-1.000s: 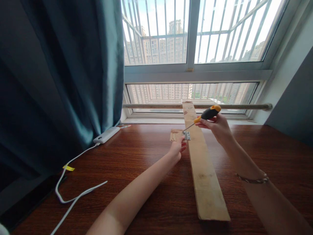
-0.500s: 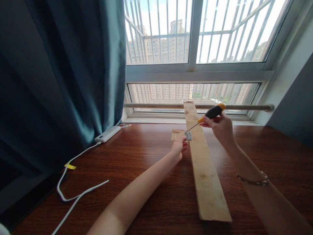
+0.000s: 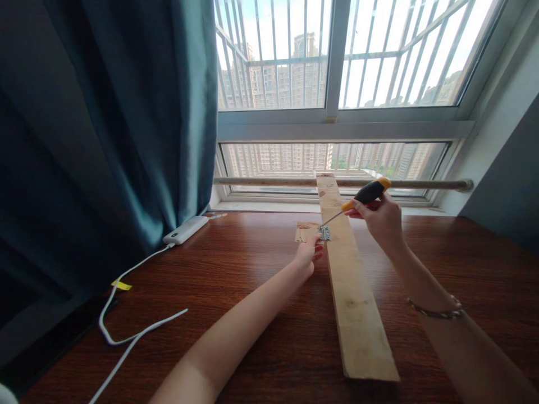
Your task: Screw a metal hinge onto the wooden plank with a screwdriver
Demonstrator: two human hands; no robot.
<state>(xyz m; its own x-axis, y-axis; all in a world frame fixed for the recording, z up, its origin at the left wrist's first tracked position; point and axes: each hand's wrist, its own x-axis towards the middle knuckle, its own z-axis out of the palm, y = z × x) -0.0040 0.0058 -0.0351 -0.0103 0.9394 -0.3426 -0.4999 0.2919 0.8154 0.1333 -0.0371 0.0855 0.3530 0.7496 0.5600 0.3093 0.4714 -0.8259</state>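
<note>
The right hand (image 3: 382, 217) has its grip closed on the screwdriver (image 3: 367, 193), with the fingertips near the front of the handle, where it seems easier to guide the thin shaft. The tool leans, handle high, and its tip meets the metal hinge (image 3: 325, 233) near the far left corner. This hinge lies across the joint between the small wooden piece (image 3: 305, 229) and the left edge of the long board (image 3: 356, 306), probably so that each leaf has its own wood beneath. The left hand (image 3: 308, 255) has its grip closed at the near edge of the small piece, just beside the hinge, I think to keep this light part from turning; whether the thumb also presses the metal, I cannot tell. The long board lies flat on the bench (image 3: 248, 264), which gives it firm support, while its far end reaches to the rail (image 3: 269, 182); whether they touch is not clear.
</note>
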